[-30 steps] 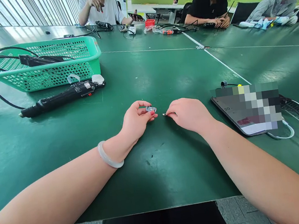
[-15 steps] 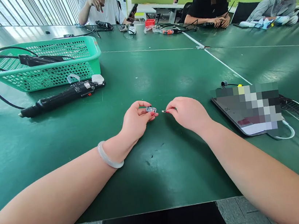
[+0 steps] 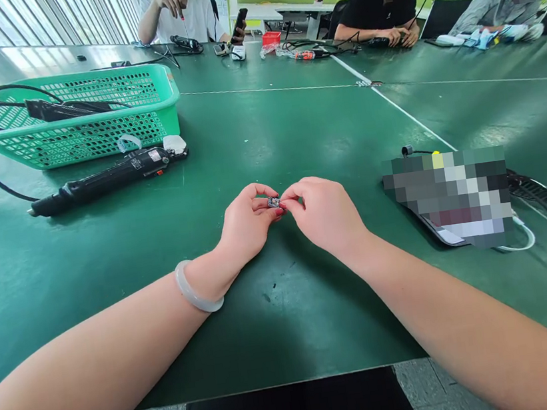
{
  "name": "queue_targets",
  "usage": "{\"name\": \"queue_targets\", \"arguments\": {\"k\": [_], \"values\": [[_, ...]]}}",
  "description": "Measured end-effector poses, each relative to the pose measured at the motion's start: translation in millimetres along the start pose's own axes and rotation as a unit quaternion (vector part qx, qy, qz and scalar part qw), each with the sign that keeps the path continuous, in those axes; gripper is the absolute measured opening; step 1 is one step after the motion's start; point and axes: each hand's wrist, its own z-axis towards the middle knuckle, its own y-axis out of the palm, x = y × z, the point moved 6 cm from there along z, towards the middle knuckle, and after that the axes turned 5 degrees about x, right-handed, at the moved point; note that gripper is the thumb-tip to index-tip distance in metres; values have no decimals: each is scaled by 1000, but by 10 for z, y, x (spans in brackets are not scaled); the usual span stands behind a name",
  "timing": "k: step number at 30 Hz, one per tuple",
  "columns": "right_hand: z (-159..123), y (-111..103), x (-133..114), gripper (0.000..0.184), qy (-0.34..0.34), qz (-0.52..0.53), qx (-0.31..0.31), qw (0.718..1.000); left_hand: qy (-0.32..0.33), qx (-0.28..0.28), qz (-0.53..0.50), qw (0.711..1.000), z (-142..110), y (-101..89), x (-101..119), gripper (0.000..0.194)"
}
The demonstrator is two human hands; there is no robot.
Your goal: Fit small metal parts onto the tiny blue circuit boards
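The left hand pinches a small circuit-board-like part between its thumb and fingers, the part showing just at the fingertips, held above the green table. The right hand meets it there: its thumb and forefinger are pressed together at the part's right end, touching or nearly touching the left fingertips. Whether the right fingers grip the part itself or some smaller piece is hidden.

A pale bangle circles the wrist behind the left fingers. Out to the left of these fingers, and a little beyond them, lies a black electric screwdriver; a green perforated basket stands just behind the tool. Well to the right of the right fingers sits a dark-framed device, its screen pixelated. Far beyond both hands' fingers is a small red bin.
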Motion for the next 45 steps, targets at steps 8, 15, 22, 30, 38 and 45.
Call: {"name": "queue_targets", "arguments": {"k": [8,15,22,30,38,45], "values": [[-17,-25,-21,20,6,-7,-1,1000,5,-1,4,1000,-5,2,5,20],[-21,-60,8,28,1,11,16,1000,-18,2,-56,998,0,10,-16,18],[-31,-31,63,18,1,41,3,999,-43,9,-120,992,16,15,-33,17],[5,-62,132,12,15,107,11,994,-60,-26,-165,984,25,49,-82,19],[30,-26,163,12,-24,108,17,994,-89,-30,-177,980,5,54,-78,11],[61,73,182,15,-58,88,6,994,-117,-27,-176,977,-1,67,-91,29]]}}
